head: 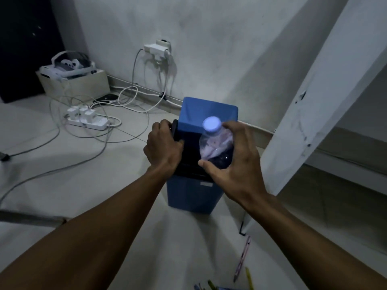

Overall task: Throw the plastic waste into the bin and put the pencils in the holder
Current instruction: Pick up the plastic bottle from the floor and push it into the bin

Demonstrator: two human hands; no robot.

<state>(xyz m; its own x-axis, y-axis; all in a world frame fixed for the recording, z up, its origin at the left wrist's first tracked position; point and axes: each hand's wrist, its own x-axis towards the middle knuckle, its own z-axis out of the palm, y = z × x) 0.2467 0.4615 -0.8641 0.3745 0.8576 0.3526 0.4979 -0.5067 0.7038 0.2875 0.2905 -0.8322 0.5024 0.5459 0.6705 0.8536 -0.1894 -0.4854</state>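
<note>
Two hands are busy at the blue bin (pixel 193 191), and the head view is all I have. My left hand (pixel 163 149) is closed on the bin's dark swing lid (pixel 188 147), fingers (pixel 161 125) curled over its far edge, apparently tilting it so the mouth stays open. My right hand (pixel 234 164) is wrapped round a clear plastic bottle (pixel 216 146) with a pale cap (pixel 211 123), thumb on the near side and fingers (pixel 234 127) round the far side. The bottle stands cap-up directly over the opening, its base at or just inside the mouth; light is dim, so I can't say which. Something crumpled seems stuffed inside the bottle, possibly more plastic waste.

So I judge this the waste step, at the point of release. What comes next, I think, is to loosen the right fingers so the bottle drops, keep the lid tipped until it clears, then let the lid go.

Pencils (pixel 243 258) lie on the floor near my right forearm, more at the bottom edge. No holder is in view, so that step remains undone.
</note>
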